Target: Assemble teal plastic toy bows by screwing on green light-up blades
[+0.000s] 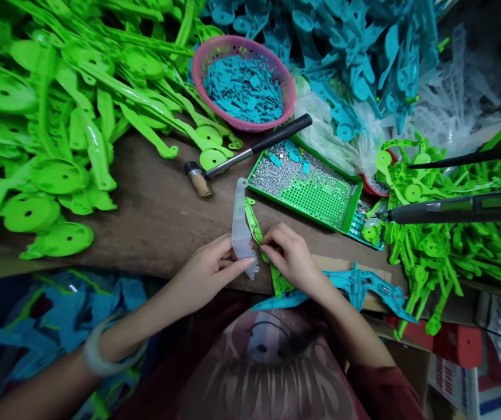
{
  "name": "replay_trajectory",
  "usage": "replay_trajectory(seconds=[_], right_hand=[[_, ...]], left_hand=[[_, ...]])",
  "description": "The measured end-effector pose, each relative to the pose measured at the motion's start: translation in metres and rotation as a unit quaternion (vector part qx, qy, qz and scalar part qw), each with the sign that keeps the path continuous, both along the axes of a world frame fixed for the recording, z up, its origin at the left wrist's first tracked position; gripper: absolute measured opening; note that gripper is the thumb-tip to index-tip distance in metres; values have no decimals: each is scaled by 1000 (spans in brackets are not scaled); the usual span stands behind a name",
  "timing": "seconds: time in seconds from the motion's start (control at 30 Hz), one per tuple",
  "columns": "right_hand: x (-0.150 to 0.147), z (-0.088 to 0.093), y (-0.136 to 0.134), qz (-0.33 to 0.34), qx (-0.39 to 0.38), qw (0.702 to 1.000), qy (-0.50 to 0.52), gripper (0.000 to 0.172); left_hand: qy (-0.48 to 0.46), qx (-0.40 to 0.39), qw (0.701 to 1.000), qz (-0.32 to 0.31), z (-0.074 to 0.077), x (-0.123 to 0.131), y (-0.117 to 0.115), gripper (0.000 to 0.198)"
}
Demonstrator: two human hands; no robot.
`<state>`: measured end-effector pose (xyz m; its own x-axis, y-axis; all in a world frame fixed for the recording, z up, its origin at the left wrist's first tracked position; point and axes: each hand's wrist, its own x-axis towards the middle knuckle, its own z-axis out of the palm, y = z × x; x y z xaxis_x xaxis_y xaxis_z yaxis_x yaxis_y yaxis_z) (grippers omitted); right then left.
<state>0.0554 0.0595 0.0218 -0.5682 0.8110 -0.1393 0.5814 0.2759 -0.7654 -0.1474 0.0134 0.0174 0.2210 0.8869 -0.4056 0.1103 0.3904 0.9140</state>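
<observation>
My left hand point(216, 261) grips a translucent white plastic part point(240, 224), which stands upright along its length near the table's front edge. Thumb and fingers pinch its lower end. Just right of it, my right hand point(289, 252) has its fingertips pressed together at a long green plastic part point(254, 224). Whether a small piece sits between those fingertips is hidden. The green part's lower end point(280, 282) shows below the hand. A blue plastic part point(358, 284) lies beside my right wrist, over the table's edge.
A hammer point(237, 160) lies beyond my hands. Behind it stands a pink basket point(198, 73) of small blue pieces. A green tray point(296, 211) holds many small metal pieces. Green parts point(58, 175) heap up at left, more point(425, 245) at right, blue ones point(347, 46) behind. An electric screwdriver point(456, 207) juts in from the right.
</observation>
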Motion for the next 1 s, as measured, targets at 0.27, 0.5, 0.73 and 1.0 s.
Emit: replay_trajectory(seconds=[0.27, 0.5, 0.73, 1.0], right_hand=[[13, 2, -1, 109, 64, 991, -51, 27], [22, 4, 11, 131, 27, 991, 13, 33], [27, 9, 0, 101, 39, 994, 12, 32], [24, 7, -40, 20, 126, 985, -119, 13]], left_hand=[[-101, -131, 986, 21, 1, 15, -11, 40], [-122, -197, 973, -9, 2, 23, -15, 40], [-95, -169, 981, 29, 10, 12, -16, 36], [-64, -128, 990, -3, 15, 11, -9, 37]])
